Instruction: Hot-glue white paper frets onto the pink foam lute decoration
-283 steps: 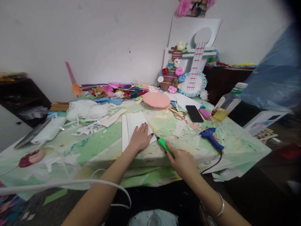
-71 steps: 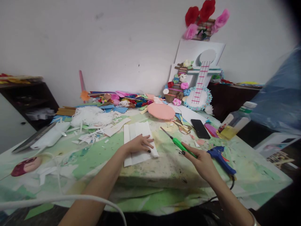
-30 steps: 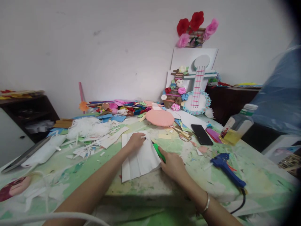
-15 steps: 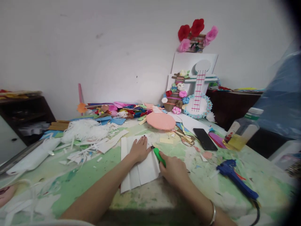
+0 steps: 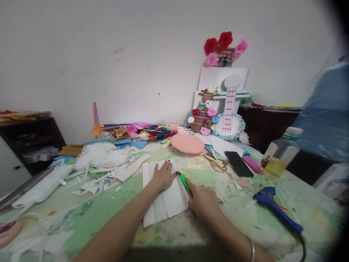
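Observation:
A sheet of white card (image 5: 174,202) with fold lines lies on the table in front of me. My left hand (image 5: 163,176) rests flat on its upper part, fingers spread. In my right hand (image 5: 203,200) is a green utility knife (image 5: 185,183), gripped with the index finger along its top. The knife's tip is at the right edge of the card, close to my left thumb; the blade itself is too small to make out.
Paper scraps (image 5: 98,183) and white string (image 5: 102,156) lie to the left. Behind the card is a pink paper lute-like piece (image 5: 187,143). On the right are scissors (image 5: 219,166), a phone (image 5: 239,163), a bottle (image 5: 282,153) and a blue glue gun (image 5: 278,209).
The view has tilted up slightly, so everything sits a little lower. Both hands keep nearly the same place on the card, with the knife's tip still by the left thumb.

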The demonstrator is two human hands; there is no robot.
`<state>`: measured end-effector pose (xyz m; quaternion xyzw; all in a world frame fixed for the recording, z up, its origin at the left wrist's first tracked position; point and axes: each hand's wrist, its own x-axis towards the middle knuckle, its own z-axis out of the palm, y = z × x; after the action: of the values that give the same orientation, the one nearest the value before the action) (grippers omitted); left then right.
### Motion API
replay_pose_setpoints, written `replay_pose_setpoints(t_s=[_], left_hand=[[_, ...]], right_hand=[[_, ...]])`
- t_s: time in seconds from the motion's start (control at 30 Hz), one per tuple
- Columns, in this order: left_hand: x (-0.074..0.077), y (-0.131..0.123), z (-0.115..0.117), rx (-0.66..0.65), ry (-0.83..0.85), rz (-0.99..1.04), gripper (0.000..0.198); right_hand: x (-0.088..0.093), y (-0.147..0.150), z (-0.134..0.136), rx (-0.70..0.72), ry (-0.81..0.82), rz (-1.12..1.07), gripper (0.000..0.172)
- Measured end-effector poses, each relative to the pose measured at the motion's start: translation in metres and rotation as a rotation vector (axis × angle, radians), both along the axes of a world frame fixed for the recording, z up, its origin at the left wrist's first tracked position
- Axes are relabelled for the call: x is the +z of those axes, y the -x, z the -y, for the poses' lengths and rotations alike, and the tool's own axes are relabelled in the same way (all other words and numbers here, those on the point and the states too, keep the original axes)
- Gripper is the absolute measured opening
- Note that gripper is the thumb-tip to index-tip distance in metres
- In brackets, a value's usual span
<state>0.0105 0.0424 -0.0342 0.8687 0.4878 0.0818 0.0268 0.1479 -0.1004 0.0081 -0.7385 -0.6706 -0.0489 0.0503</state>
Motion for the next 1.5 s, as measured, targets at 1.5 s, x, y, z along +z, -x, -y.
replay_pose_setpoints(t_s=[1.5], left_hand=[[0.0,0.0,0.002,0.018,0.016,-0.074,0.066]], right_hand=[[-0.003,-0.005,-0.021,0.004,0.008,0.065,0.041]])
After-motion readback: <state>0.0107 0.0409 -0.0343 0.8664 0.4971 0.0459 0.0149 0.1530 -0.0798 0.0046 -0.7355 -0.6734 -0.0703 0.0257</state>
